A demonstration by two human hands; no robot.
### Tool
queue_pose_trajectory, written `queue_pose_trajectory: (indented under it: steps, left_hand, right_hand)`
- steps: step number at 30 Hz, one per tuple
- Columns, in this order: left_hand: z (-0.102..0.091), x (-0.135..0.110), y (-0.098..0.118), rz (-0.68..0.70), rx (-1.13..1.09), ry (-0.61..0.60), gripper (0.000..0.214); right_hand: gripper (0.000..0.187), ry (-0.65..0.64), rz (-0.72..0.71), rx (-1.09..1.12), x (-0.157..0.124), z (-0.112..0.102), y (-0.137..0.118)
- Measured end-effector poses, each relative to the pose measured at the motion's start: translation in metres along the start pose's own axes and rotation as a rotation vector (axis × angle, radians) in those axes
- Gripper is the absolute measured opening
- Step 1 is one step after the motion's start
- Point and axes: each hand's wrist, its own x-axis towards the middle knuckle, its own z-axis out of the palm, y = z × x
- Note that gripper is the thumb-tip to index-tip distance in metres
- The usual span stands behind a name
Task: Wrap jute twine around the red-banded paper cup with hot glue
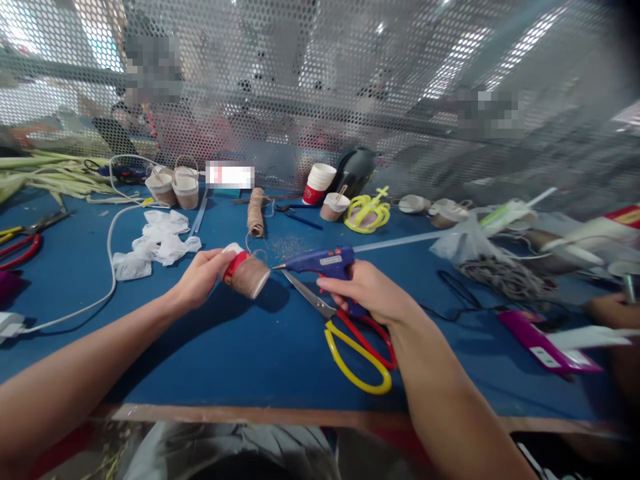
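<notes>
At the left edge of the tabletop lie pliers with red and yellow handles. A white cable runs past them, and crumpled white scraps sit just beside it.

Your left hand is closed around the open end of a paper cup wrapped in brown string. The cup is up off the tabletop near the middle. It is tipped on its side, with its bottom pointing right. It looks light and thin, so I think a hard squeeze would dent it. The rim with the red band seems the best place to hold. The string looks rough, not slippery.

Behind the cup, toward the far edge, is a roll of string.

Your right hand is wrapped around the handle of a blue glue gun. Its tip is just beside the cup's bottom. The tip may be hot, so keep your fingers off it.

Scissors with yellow and red handles lie right under that hand, blades pointing toward the cup. Toward the right edge sit a plastic bag and a purple box.
</notes>
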Motion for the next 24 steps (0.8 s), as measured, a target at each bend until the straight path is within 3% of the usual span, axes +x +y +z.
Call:
queue_pose_trajectory:
  steps: [4,12,19,24]
  left_hand:
    - [-0.004,0.01,0.007,-0.034,-0.274,0.167,0.018]
    - [0.004,0.002,0.009,-0.019,-0.293,0.153,0.019]
    - [0.018,-0.024,0.009,0.084,0.046,-0.042,0.029]
    - [0.021,-0.034,0.011,0.133,0.235,-0.102,0.037]
  right_hand:
    - [0.018,0.152,0.048,0.055,0.016,-0.015,0.007]
    - [0.032,0.223,0.196,0.128,0.067,-0.02,0.031]
    - [0.034,0.248,0.232,0.085,0.083,-0.01,0.039]
    - [0.031,0.258,0.21,0.019,0.084,-0.01,0.037]
